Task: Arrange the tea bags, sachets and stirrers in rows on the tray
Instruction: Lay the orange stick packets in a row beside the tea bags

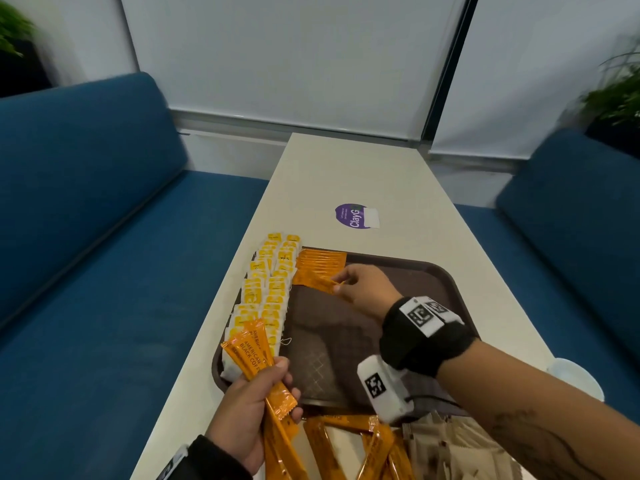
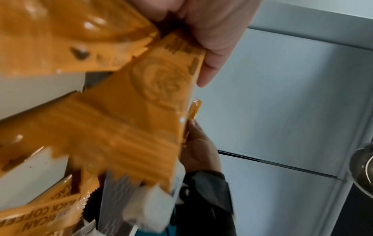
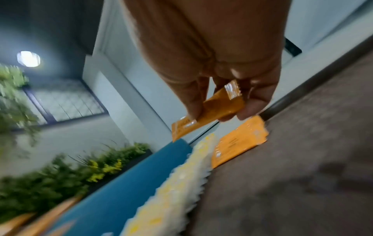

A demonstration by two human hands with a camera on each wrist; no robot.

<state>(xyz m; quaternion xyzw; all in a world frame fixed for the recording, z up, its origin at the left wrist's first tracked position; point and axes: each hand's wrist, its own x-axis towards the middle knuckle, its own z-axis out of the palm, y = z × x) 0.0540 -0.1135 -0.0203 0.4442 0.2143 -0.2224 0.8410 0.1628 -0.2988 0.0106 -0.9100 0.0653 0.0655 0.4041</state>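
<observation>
A brown tray (image 1: 446,282) lies on the white table. Along its left side run rows of white and yellow tea bags (image 1: 266,292), seen blurred in the right wrist view (image 3: 177,186). At the tray's far left corner lies a row of orange coffee sachets (image 1: 320,263) (image 3: 240,142). My right hand (image 1: 363,285) pinches one orange sachet (image 1: 325,285) (image 3: 212,111) just above that row. My left hand (image 1: 249,407) grips a bunch of orange sachets (image 1: 256,355) (image 2: 125,111) over the tray's near left corner.
Loose orange sachets (image 1: 346,445) and beige packets (image 1: 457,448) lie on the table in front of the tray. A purple sticker (image 1: 353,216) marks the table beyond it. Blue sofas (image 1: 86,202) flank the table. A white cup (image 1: 575,375) stands at the right edge.
</observation>
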